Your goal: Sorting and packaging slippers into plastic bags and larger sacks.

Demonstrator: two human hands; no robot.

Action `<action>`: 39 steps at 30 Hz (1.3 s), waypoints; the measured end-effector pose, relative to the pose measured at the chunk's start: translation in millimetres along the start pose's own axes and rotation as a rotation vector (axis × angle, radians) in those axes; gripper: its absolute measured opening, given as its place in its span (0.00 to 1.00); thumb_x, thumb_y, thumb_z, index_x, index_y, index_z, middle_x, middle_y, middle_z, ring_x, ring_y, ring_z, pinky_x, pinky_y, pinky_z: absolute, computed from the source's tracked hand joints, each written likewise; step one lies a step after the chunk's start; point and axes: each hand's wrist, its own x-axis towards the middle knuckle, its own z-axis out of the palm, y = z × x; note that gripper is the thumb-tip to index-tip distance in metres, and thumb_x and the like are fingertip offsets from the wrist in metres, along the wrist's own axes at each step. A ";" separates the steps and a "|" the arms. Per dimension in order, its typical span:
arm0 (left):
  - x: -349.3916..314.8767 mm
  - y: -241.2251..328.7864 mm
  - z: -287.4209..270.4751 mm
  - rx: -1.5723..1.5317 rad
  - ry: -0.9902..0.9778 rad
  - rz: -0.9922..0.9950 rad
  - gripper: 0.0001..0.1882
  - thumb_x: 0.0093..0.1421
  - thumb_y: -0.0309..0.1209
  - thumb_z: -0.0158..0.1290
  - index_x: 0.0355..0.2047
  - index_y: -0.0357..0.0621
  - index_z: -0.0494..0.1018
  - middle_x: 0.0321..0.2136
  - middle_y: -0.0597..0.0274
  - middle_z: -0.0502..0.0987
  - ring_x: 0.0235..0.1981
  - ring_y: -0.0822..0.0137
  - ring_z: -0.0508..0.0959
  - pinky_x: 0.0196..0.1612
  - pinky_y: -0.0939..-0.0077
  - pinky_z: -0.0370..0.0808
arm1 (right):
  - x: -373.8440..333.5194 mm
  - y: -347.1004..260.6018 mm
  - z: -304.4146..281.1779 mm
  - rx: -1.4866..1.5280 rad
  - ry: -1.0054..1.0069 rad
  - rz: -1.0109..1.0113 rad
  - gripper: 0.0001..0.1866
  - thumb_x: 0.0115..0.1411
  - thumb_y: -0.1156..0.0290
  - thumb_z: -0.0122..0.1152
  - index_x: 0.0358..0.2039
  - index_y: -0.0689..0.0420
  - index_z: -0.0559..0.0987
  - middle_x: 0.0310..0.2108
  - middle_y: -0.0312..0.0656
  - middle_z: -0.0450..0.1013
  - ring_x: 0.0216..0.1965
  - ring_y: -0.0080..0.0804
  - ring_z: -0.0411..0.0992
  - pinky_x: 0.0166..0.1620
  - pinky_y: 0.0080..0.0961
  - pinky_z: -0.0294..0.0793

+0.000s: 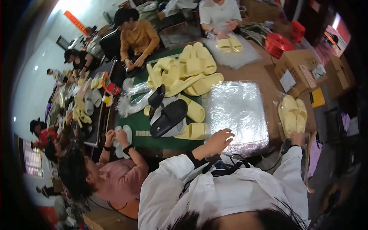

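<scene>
My left hand point(218, 141) is held over the near left edge of a stack of clear plastic bags point(239, 109), its fingers apart and nothing in them. At the table's right edge, my right hand point(296, 138) grips the near end of a pair of yellow slippers point(292, 115) in a clear bag. Its fingers are partly hidden and a little blurred. Left of the bags, a black slipper point(168, 118) lies across grey and yellow ones. Beyond it is a heap of loose yellow slippers point(193, 67).
A cardboard box point(301, 71) and a red roll point(278, 45) stand at the far right. Across the table, a person in white point(220, 15) handles yellow slippers on plastic. A person in mustard point(138, 38) sits far left; one in pink point(119, 172), close on my left, holds pale slippers.
</scene>
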 end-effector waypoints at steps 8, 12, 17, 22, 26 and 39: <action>-58.2 -83.1 -59.1 0.218 1.045 -0.565 0.35 0.47 0.29 0.55 0.53 0.34 0.51 0.48 0.41 0.60 0.50 0.47 0.60 0.52 0.61 0.57 | -126.2 -281.7 -112.5 -0.075 0.736 0.243 0.19 0.52 0.72 0.48 0.46 0.63 0.65 0.49 0.53 0.61 0.51 0.46 0.58 0.50 0.35 0.58; -67.7 -138.0 -93.6 -0.132 1.290 -0.955 0.46 0.45 0.35 0.58 0.57 0.35 0.40 0.50 0.31 0.56 0.50 0.42 0.60 0.53 0.61 0.58 | -148.2 -309.3 -54.2 0.536 0.395 -0.317 0.25 0.50 0.77 0.49 0.50 0.64 0.61 0.50 0.56 0.59 0.54 0.48 0.56 0.56 0.34 0.52; -70.4 -164.4 -103.4 -0.326 1.299 -1.008 0.48 0.46 0.27 0.56 0.58 0.38 0.33 0.50 0.30 0.55 0.51 0.44 0.61 0.53 0.64 0.59 | -202.7 -376.2 -17.3 0.378 0.004 -0.630 0.18 0.47 0.81 0.50 0.42 0.62 0.68 0.45 0.51 0.64 0.51 0.45 0.59 0.54 0.33 0.55; -83.7 -167.0 -127.1 -0.553 1.441 -0.861 0.50 0.45 0.21 0.53 0.58 0.42 0.28 0.53 0.38 0.53 0.51 0.49 0.62 0.52 0.68 0.59 | -240.0 -378.0 -2.6 0.350 -0.169 -0.611 0.14 0.48 0.81 0.49 0.38 0.59 0.68 0.47 0.47 0.61 0.49 0.44 0.61 0.51 0.29 0.60; -140.3 -234.6 -158.9 -1.041 1.341 -0.906 0.51 0.43 0.22 0.56 0.58 0.47 0.30 0.36 0.56 0.65 0.35 0.64 0.68 0.34 0.71 0.68 | -257.6 -369.8 -5.8 0.447 -0.330 -0.496 0.12 0.50 0.80 0.48 0.37 0.58 0.69 0.47 0.47 0.60 0.44 0.42 0.65 0.45 0.28 0.66; -176.1 -262.8 -180.7 -0.277 0.792 -0.575 0.13 0.51 0.21 0.50 0.39 0.40 0.67 0.35 0.57 0.72 0.36 0.62 0.72 0.41 0.72 0.70 | -277.6 -334.9 -0.1 0.509 -0.362 -0.297 0.14 0.50 0.80 0.50 0.39 0.58 0.68 0.42 0.44 0.64 0.31 0.33 0.68 0.33 0.26 0.68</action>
